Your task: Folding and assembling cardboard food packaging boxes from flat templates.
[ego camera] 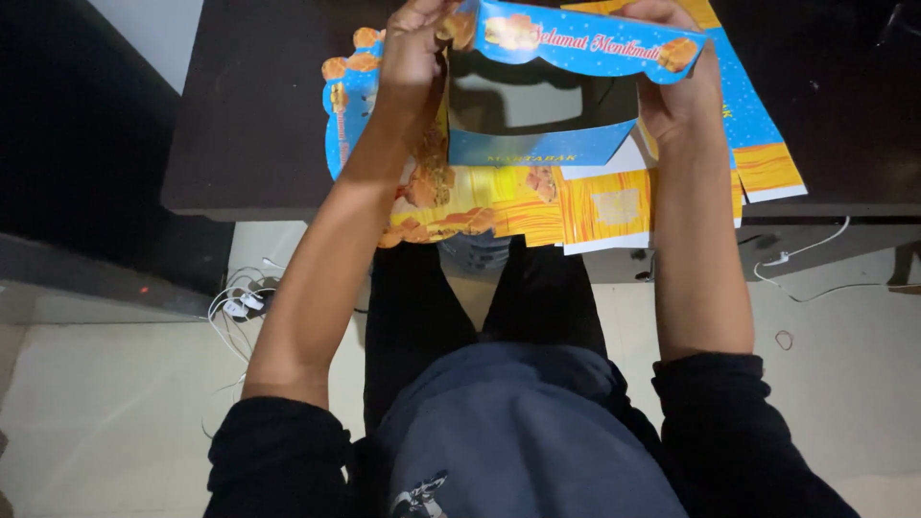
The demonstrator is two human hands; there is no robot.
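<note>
I see both hands, left hand [413, 48] and right hand [676, 91], pinching a blue-and-yellow printed cardboard box [566, 58] above flat blanks [595, 206] on the dark table [249, 115], grip closed, shaping it.

Glossy printed cardboard box [576, 58] over a matt dark wooden table [259, 125].

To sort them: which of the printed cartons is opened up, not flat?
The carton held by both hands; it stands open, while the flat stack lies on the table.

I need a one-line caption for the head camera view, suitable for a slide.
Both hands, left hand and right hand, hold a blue and yellow printed carton partly folded open above a stack of flat cartons on a dark table.
</note>
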